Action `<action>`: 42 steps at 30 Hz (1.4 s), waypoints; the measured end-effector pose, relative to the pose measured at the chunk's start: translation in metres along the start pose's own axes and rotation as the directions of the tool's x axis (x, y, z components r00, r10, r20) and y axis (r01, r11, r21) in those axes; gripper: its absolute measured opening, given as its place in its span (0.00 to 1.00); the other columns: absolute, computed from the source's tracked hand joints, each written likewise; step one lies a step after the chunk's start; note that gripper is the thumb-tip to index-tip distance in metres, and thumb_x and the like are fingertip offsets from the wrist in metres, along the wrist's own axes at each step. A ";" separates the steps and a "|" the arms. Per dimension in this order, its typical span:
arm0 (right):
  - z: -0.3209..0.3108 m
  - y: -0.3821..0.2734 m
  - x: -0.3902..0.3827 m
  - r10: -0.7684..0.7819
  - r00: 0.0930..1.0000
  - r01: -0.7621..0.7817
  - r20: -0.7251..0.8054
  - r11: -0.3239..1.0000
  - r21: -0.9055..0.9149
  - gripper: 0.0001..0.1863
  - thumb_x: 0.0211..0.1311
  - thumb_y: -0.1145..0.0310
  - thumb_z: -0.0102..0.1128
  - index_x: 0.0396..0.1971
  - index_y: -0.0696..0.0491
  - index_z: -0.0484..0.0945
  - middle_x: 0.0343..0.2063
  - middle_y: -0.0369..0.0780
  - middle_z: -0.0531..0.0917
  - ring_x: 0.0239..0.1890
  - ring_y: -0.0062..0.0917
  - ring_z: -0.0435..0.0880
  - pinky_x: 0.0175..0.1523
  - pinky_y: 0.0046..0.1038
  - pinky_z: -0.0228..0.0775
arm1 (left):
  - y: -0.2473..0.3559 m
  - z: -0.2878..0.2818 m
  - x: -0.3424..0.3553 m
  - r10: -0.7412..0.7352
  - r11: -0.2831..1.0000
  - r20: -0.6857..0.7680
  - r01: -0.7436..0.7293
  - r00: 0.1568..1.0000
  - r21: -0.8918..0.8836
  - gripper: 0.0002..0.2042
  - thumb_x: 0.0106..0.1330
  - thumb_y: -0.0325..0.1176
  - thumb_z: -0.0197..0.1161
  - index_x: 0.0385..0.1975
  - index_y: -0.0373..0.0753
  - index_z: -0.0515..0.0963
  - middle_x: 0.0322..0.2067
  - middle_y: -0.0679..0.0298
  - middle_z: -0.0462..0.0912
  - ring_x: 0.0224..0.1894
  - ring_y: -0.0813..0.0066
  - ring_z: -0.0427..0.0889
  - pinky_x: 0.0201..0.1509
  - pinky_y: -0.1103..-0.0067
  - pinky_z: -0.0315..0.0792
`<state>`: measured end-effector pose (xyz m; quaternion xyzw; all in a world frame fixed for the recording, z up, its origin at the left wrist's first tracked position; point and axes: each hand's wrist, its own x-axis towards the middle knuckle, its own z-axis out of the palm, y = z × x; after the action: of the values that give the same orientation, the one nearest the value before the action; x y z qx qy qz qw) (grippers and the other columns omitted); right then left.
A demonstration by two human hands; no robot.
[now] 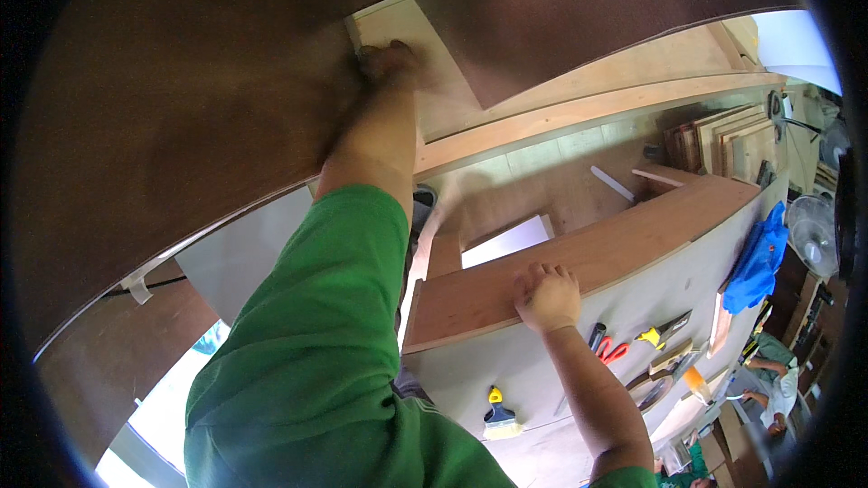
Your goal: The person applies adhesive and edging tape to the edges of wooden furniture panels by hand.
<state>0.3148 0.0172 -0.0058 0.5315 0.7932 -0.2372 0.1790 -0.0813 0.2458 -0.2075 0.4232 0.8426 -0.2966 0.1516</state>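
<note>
My left hand [389,59], blurred and in shadow, reaches up to a pale wood panel [443,68] beside the edge of a dark brown panel [199,90]. Its fingers do not show clearly, so what they hold, if anything, is hidden. Lower and to the right, my right hand [550,298] rests on a reddish-brown board [624,239], with fingers bent and slightly apart. Nothing shows in that hand. Another dark brown sheet [579,9] covers part of the pale panel at the top.
On the grey surface [452,389] lie a yellow-handled brush [500,417], red-handled scissors [613,350] and a yellow-handled saw [663,330]. Blue cloth [758,262] hangs at the right. Stacked boards [723,140] stand beyond. A fan [812,235] and a person [773,389] are farther right.
</note>
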 end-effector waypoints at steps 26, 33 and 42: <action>0.007 0.006 0.003 -0.075 0.995 0.073 -0.062 0.997 -0.029 0.09 0.55 0.60 0.58 0.26 0.49 0.76 0.29 0.39 0.82 0.34 0.37 0.81 0.39 0.41 0.70 | -0.017 -0.015 0.097 -0.415 0.633 -0.072 0.231 0.907 -0.739 0.21 0.60 0.40 0.58 0.47 0.30 0.74 0.45 0.54 0.77 0.44 0.54 0.78 0.42 0.66 0.76; 0.000 0.002 0.005 -0.075 0.997 0.075 -0.027 0.997 -0.006 0.08 0.55 0.60 0.58 0.27 0.49 0.76 0.29 0.39 0.82 0.34 0.37 0.81 0.40 0.42 0.70 | -0.026 -0.026 0.086 -0.362 0.646 -0.023 0.233 0.932 -0.727 0.25 0.61 0.43 0.57 0.53 0.29 0.71 0.52 0.53 0.72 0.53 0.55 0.73 0.51 0.66 0.72; 0.002 0.001 0.005 -0.070 0.997 0.070 -0.039 0.998 0.005 0.09 0.56 0.59 0.58 0.27 0.48 0.76 0.29 0.39 0.82 0.35 0.37 0.80 0.41 0.41 0.70 | -0.042 -0.049 0.064 -0.280 0.637 0.029 0.208 0.960 -0.742 0.31 0.63 0.46 0.56 0.60 0.28 0.66 0.62 0.52 0.66 0.63 0.55 0.67 0.62 0.67 0.68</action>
<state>0.3139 0.0199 -0.0101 0.5086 0.8138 -0.2356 0.1533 -0.1531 0.2969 -0.1868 0.2208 0.9451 0.0705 0.2305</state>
